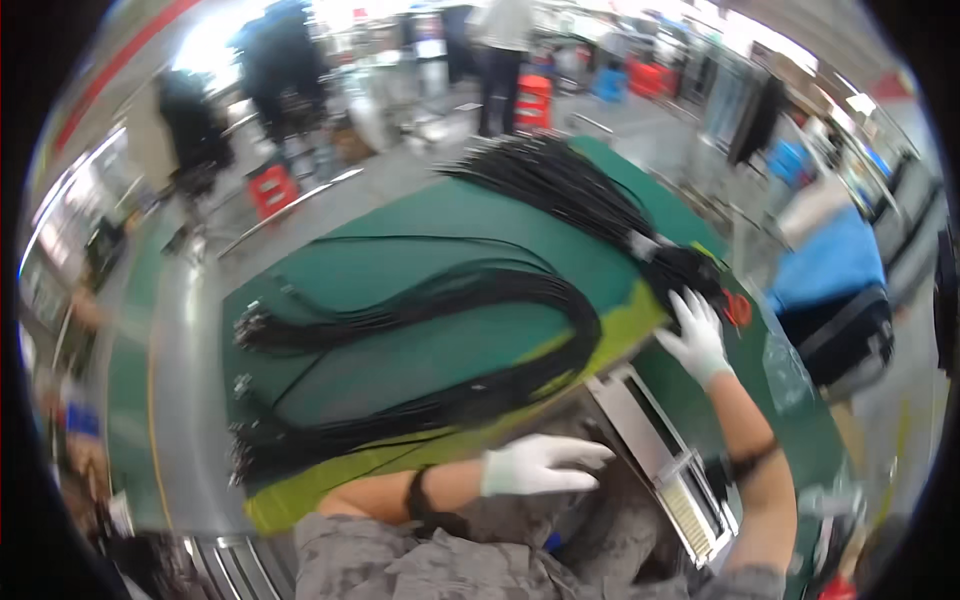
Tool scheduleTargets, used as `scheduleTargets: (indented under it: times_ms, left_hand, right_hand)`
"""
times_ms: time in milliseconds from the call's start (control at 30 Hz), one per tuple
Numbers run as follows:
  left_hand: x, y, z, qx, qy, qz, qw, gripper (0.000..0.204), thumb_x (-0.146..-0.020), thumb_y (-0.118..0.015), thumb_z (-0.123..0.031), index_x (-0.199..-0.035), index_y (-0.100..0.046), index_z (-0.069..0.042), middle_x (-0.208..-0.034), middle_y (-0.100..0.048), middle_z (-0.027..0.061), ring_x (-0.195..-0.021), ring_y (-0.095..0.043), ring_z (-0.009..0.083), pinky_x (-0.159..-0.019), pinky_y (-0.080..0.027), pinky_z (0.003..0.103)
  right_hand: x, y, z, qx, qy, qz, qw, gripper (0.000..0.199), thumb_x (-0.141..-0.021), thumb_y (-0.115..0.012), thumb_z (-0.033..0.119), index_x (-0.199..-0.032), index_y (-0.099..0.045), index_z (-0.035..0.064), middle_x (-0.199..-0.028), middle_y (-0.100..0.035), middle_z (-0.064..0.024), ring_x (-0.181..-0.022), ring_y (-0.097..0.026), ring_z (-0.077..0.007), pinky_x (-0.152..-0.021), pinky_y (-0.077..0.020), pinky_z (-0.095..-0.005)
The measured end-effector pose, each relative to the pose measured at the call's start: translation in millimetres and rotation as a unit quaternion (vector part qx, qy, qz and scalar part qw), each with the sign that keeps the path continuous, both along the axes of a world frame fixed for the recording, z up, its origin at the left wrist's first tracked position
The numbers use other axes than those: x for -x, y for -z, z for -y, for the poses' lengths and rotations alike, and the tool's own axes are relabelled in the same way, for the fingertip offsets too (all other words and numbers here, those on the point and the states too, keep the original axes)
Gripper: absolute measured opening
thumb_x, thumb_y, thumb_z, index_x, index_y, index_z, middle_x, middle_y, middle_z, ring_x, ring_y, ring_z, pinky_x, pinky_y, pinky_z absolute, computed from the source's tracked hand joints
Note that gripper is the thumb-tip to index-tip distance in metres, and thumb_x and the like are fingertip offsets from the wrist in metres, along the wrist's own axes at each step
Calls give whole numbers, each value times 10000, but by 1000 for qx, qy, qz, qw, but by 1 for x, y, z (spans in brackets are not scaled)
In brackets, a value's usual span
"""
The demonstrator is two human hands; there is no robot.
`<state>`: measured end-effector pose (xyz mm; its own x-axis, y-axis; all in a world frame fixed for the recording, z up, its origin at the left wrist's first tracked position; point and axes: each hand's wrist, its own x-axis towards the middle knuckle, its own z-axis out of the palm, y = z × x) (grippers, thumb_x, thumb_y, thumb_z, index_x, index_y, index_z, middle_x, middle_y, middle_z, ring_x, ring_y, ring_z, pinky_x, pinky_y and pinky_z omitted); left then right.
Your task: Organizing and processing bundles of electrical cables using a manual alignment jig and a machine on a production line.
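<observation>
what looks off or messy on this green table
Little stands out. One thin black cable arcs apart from the looped cable bundle on the green table. The right hand rests by the end of a second bundle; the left hand is off the table. No spill or damage shows.

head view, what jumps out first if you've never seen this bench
A thick bundle of black cables loops across the green table mat, filling the middle of the view. A second black bundle fans out toward the far right corner, where the white-gloved right hand rests at its gathered end. The left hand, also gloved, sits low by the near table edge.
</observation>
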<state>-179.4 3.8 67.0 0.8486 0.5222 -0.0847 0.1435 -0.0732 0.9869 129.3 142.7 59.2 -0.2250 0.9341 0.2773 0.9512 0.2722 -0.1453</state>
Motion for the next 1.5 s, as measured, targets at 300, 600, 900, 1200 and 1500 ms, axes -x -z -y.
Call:
scheduleTargets:
  times_ms: [300, 600, 900, 1200, 1500]
  left_hand:
    - [-89, 69, -26, -429, -50, -155, 889, 760, -785, -650, -483, -1416, -390, -148, -1480, -259, 233, -1403, -153, 420, -1139, -129, 544]
    - [-106, 84, -42, -453, -40, -202, 867, 809, -790, -595, -568, -1450, -338, -176, -1509, -201, 240, -1412, -112, 429, -1137, -28, 567]
    - [-122, 69, -37, -439, -93, -283, 848, 782, -835, -478, -635, -1464, -317, -198, -1518, -204, 225, -1419, -107, 412, -1139, -25, 550]
    - [-127, 72, -33, -512, -108, -312, 793, 757, -862, -409, -652, -1460, -324, -196, -1496, -260, 222, -1406, -151, 411, -1141, -42, 541]
    - [-123, 85, -43, -532, -121, -316, 776, 781, -841, -423, -680, -1464, -320, -221, -1501, -268, 197, -1405, -171, 391, -1141, -51, 517]
  right_hand:
    - [-35, 28, 225, 83, -7, -12, 996, 832, -703, -686, 382, -1376, -379, 0, -1442, -315, -267, -1354, -257, -439, -1114, -184, -534]
    - [-74, 51, 324, 12, 42, 102, 994, 844, -713, -777, 352, -1419, -378, 121, -1458, -343, -190, -1305, -364, -380, -1066, -273, -545]
    - [-112, 88, 299, -3, 143, 37, 989, 523, -757, -649, 269, -1215, -536, 43, -1411, -368, -235, -1320, -314, -413, -1119, -197, -523]
    - [-102, 87, 298, -98, 167, -10, 981, 457, -709, -715, 222, -1115, -588, 56, -1342, -449, -221, -1265, -388, -391, -1086, -266, -509]
    - [-91, 81, 295, -140, 171, 28, 975, 444, -693, -736, 242, -1086, -608, 79, -1259, -517, -202, -1210, -443, -381, -1043, -326, -487]
